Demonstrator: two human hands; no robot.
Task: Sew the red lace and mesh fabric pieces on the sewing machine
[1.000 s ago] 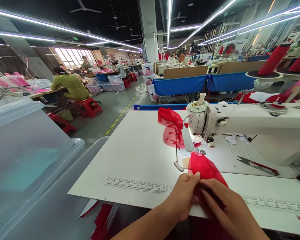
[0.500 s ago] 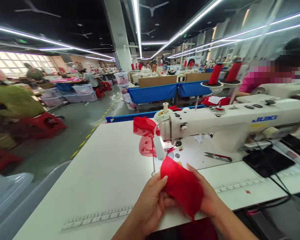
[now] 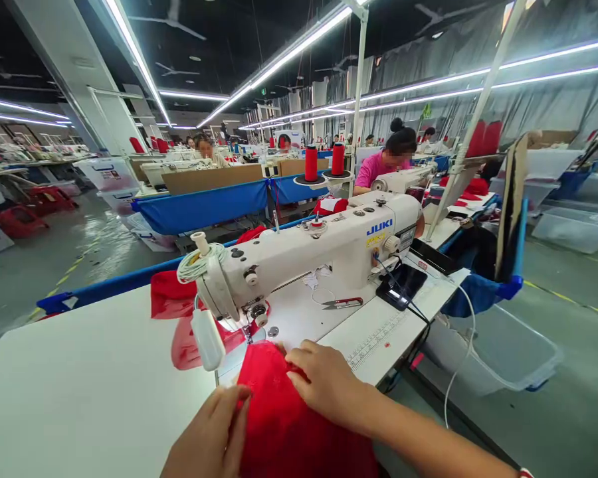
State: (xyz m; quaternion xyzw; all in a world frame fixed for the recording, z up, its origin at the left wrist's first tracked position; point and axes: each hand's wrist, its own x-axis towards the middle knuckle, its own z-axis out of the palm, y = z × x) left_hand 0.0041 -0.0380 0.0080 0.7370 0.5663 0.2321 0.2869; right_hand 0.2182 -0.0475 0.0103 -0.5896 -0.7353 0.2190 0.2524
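A piece of red fabric (image 3: 289, 425) lies between my two hands, its upper end just in front of the needle area of the white sewing machine (image 3: 303, 252). My left hand (image 3: 212, 428) pinches its left edge between thumb and fingers. On the other side, my right hand (image 3: 323, 378) grips the right edge near the top, fingers bent over the cloth. Behind the needle, more red fabric (image 3: 172, 295), partly sheer, rests on the white table (image 3: 80, 372). The machine's head hides part of it.
Thread snips (image 3: 343, 303) lie on the machine bed, beside a black phone (image 3: 402, 285). A ruler strip (image 3: 376, 342) runs along the table. Red thread cones (image 3: 311, 163) stand behind the machine. A co-worker in pink (image 3: 379, 169) sits beyond. At right is a clear plastic bin (image 3: 498, 345).
The view has swung right. The red fabric, earlier held up and folded between both hands, is now spread lower before the needle. My right hand has shifted to its upper right edge.
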